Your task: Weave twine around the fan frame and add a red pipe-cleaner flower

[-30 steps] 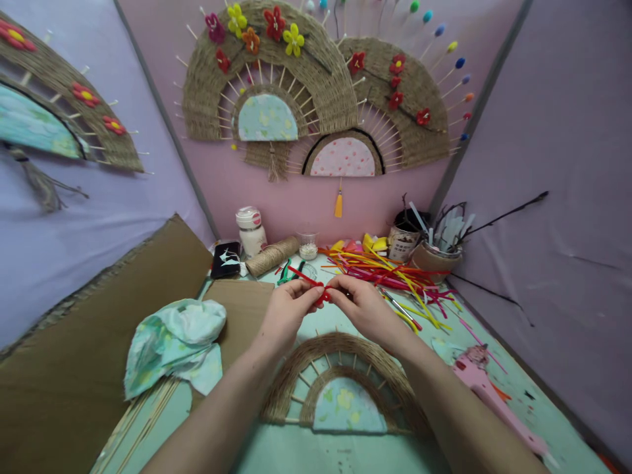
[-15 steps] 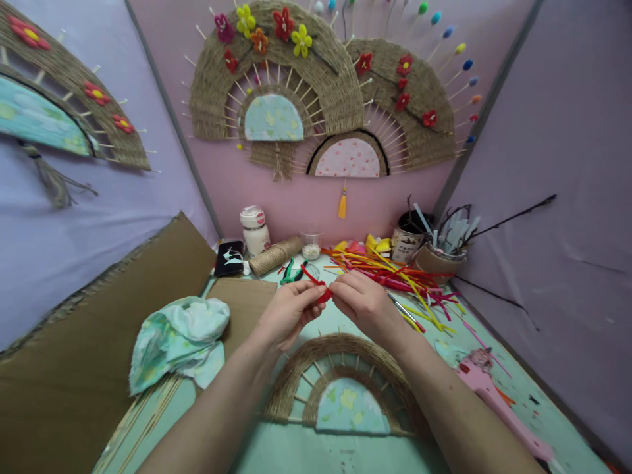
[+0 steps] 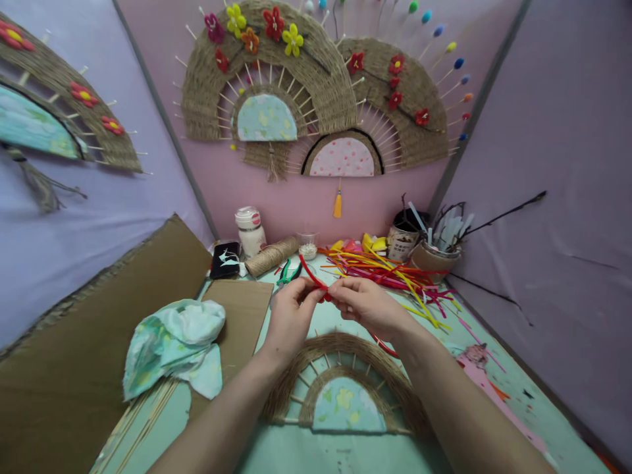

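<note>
A red pipe cleaner (image 3: 310, 271) is pinched between both hands, with one end sticking up to the left and its bent part between my fingertips. My left hand (image 3: 290, 317) grips it with thumb and fingers, back of the hand toward me. Fingertips of my right hand (image 3: 369, 306) close on the same red piece from the other side. Another red length shows below my right wrist; whether it belongs to the same piece I cannot tell. Under my hands lies a half-round woven twine fan (image 3: 340, 342) with a floral cloth centre (image 3: 349, 405).
Loose coloured pipe cleaners (image 3: 385, 270) lie behind my right hand, near pots of twigs (image 3: 437, 253). Green-handled pliers (image 3: 289, 270), a twine roll (image 3: 271, 255) and a white bottle (image 3: 251, 232) stand or lie behind. Crumpled cloth (image 3: 175, 339) and cardboard (image 3: 241, 309) are left; a pink glue gun (image 3: 494, 401) right.
My left hand has turned so its back faces me more. More of the red end now sticks up, and a red length has come into sight under my right wrist.
</note>
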Demonstrator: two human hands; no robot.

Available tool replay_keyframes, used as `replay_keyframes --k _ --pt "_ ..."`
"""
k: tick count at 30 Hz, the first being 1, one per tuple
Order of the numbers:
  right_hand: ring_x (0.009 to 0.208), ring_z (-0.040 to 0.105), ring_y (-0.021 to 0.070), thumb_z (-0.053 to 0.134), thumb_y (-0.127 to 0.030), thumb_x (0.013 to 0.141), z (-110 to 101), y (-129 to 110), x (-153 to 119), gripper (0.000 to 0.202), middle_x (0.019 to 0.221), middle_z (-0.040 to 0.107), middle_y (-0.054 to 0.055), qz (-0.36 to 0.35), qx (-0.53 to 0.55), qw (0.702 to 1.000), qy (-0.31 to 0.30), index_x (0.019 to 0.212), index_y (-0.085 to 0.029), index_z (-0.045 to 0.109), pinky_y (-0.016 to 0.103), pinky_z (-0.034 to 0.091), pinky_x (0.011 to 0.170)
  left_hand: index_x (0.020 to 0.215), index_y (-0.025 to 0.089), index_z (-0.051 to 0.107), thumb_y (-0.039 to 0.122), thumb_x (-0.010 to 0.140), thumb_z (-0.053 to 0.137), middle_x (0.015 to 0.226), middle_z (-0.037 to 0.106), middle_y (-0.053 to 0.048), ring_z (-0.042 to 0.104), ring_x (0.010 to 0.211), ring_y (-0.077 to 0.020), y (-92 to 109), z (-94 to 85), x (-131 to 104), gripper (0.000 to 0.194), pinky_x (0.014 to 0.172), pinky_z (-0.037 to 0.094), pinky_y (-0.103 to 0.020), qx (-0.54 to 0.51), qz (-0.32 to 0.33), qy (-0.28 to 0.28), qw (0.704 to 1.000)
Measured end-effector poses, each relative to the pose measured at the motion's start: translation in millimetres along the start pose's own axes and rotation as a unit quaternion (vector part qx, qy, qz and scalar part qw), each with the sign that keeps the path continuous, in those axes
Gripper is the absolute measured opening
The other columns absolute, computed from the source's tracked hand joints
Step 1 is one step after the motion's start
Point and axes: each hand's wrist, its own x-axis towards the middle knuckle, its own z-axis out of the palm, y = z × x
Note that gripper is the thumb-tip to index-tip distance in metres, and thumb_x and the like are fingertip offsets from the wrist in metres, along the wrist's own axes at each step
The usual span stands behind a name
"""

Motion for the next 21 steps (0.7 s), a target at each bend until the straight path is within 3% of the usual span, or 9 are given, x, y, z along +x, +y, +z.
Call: replay_keyframes --k 5,11,14,17,21 --pt "0.053 0.037 0.0064 0.067 -0.036 0.069 2.9 -1.0 -1.0 0.024 0.063 0.047 -0.004 -0.014 -0.018 0.999 0.034 0.069 -0.015 0.057 0.021 0.028 0.05 0.073 0.016 0.062 0.026 0.077 0.057 0.069 0.064 -0.001 0.056 0.067 -0.0145 -0.9 1.1 0.1 0.012 0.063 0.043 -0.025 0.011 -0.012 -0.006 1.0" --pt "0.055 0.042 0.0095 0.058 -0.031 0.076 9.4 -2.9 -3.4 0.016 0.061 0.051 -0.003 -0.092 -0.183 0.974 0.097 0.07 -0.015 0.058 0.023 0.032 0.052 0.068 0.016 0.06 0.03 0.076 0.057 0.063 0.06 -0.001 0.054 0.062 -0.0143 1.4 0.8 1.2 0.016 0.059 0.04 -0.025 0.015 -0.056 -0.008 0.998" --pt "0.062 0.047 0.0117 0.055 -0.025 0.078 10.9 -1.4 -4.3 0.013 0.066 0.055 0.0 -0.168 -0.3 0.931 0.126 0.069 -0.016 0.059 0.024 0.035 0.057 0.065 0.016 0.058 0.028 0.074 0.057 0.06 0.058 0.0 0.052 0.059 -0.0138 1.3 0.9 2.5 0.016 0.058 0.039 -0.025 0.008 -0.078 -0.014 0.997" --pt "0.065 0.048 0.0123 0.053 -0.017 0.08 12.7 -0.6 -6.6 0.014 0.068 0.053 0.0 -0.245 -0.411 0.867 0.14 0.067 -0.017 0.057 0.024 0.034 0.059 0.062 0.016 0.056 0.027 0.073 0.056 0.057 0.056 0.001 0.05 0.058 -0.0134 0.7 1.4 3.2 0.016 0.057 0.038 -0.025 0.006 -0.091 -0.022 0.996" --pt "0.066 0.046 0.0131 0.052 -0.013 0.081 18.8 1.4 -10.6 0.016 0.072 0.051 0.002 -0.286 -0.525 0.79 0.138 0.066 -0.017 0.053 0.025 0.032 0.059 0.06 0.017 0.054 0.026 0.072 0.054 0.056 0.054 0.001 0.048 0.056 -0.013 -2.4 3.9 1.4 0.015 0.056 0.036 -0.025 0.039 -0.097 -0.03 0.994"
